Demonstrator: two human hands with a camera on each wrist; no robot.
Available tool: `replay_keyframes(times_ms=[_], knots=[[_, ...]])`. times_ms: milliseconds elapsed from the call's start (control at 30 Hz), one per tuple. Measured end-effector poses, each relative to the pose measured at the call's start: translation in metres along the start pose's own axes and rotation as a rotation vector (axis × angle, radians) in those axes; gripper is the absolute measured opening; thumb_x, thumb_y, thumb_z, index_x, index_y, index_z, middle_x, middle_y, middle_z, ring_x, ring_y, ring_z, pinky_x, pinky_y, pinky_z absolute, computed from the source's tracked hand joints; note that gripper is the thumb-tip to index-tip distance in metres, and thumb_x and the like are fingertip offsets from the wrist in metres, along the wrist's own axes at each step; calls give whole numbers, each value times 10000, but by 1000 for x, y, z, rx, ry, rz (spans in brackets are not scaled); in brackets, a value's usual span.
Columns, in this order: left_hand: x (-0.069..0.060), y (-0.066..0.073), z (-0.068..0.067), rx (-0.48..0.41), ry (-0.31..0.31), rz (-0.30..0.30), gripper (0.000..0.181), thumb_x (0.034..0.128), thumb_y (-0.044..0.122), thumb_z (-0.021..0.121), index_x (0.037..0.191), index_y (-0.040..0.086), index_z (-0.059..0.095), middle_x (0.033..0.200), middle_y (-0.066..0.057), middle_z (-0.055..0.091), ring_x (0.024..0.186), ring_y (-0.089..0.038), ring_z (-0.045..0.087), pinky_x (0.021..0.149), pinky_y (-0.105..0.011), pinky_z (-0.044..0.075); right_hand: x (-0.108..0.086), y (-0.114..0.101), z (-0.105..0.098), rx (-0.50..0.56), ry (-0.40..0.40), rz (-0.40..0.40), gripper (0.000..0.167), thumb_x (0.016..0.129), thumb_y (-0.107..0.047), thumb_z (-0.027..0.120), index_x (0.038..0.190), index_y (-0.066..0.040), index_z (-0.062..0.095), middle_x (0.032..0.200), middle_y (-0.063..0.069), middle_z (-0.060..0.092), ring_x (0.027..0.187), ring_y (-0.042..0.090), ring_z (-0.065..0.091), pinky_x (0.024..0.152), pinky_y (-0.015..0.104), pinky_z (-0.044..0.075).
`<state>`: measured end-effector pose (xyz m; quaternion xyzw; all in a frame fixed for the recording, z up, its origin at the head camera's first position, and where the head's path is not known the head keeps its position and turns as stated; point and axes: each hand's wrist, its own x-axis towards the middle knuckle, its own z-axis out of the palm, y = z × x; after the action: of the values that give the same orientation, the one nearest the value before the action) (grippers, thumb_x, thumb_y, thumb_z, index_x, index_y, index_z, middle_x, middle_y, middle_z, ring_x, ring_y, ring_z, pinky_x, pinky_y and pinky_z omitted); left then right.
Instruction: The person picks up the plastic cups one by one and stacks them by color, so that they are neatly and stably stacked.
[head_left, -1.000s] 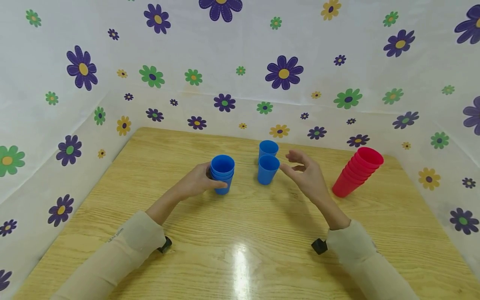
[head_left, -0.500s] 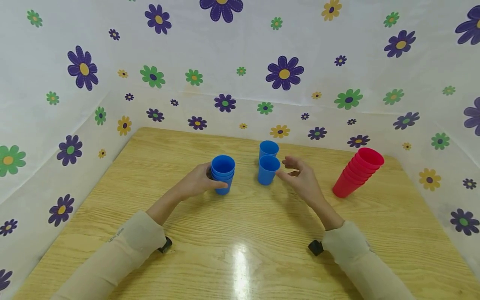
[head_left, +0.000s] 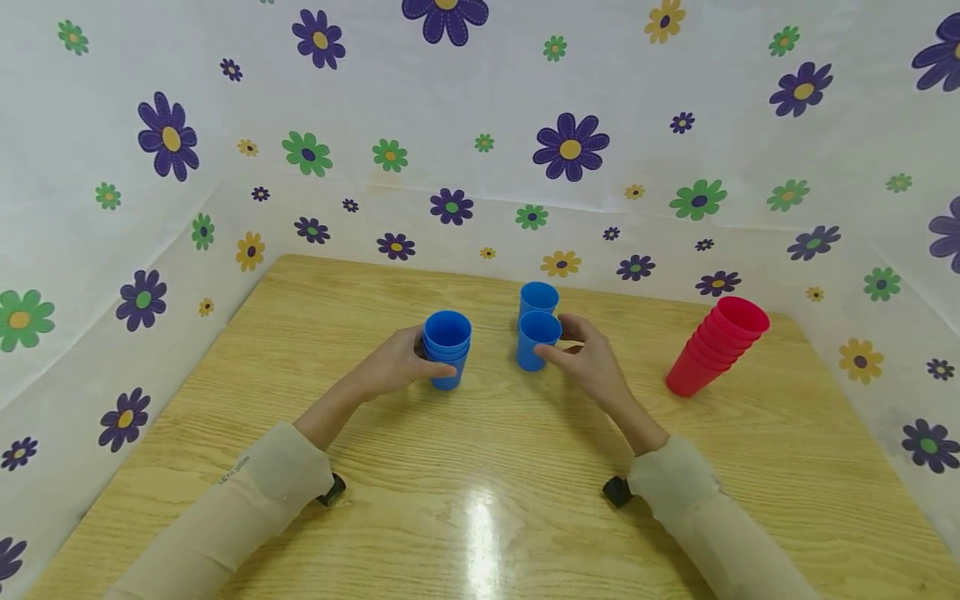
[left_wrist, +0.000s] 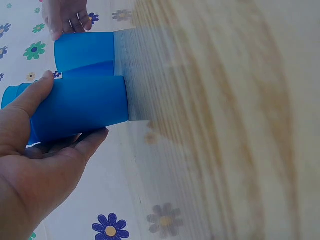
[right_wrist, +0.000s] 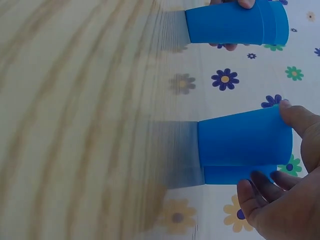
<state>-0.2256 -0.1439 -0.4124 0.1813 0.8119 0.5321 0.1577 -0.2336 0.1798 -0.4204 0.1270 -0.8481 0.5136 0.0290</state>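
My left hand holds a short stack of nested blue cups, standing upright on the table. In the left wrist view the thumb lies along one side of this stack, with the fingers round the other. My right hand is at a single blue cup, upright in the middle. Its thumb is at the cup near the rim, and the fingers reach behind the right side; in the right wrist view these fingers look apart from the wall. Directly behind stands another blue cup, partly hidden.
A leaning-looking stack of nested red cups stands on the right of the wooden table. Flower-patterned white cloth walls the back and both sides. Dark wrist cameras hang below the sleeves.
My right hand has moved left to the front single blue cup, bringing its thumb to the near side. My left hand and its stack have stayed in place.
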Motion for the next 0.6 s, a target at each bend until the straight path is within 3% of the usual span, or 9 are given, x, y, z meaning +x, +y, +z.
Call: replay_keyframes(times_ms=[167, 467, 600], knots=[[0, 0, 0, 4, 2, 0, 701, 947, 174, 778, 1520, -5, 417, 1453, -202, 551, 1340, -379, 533, 1131, -558, 410, 2, -2, 6, 24, 0, -3, 656, 943, -183, 786, 1476, 48, 480, 1374, 216, 599, 1223, 339, 576, 903, 264, 521], [-1, 1, 1, -6, 3, 6, 698, 944, 161, 779, 1519, -5, 420, 1452, -200, 553, 1339, -377, 533, 1133, -552, 410, 4, -4, 13, 29, 8, 9, 663, 936, -180, 792, 1472, 54, 479, 1369, 225, 601, 1218, 357, 575, 926, 337, 516], [0, -1, 1, -9, 2, 14, 692, 943, 158, 780, 1516, -4, 426, 1448, -197, 557, 1333, -375, 539, 1132, -551, 411, 4, -3, 14, 40, 4, -2, 634, 940, -174, 787, 1459, 48, 497, 1361, 221, 608, 1212, 357, 579, 914, 312, 516]])
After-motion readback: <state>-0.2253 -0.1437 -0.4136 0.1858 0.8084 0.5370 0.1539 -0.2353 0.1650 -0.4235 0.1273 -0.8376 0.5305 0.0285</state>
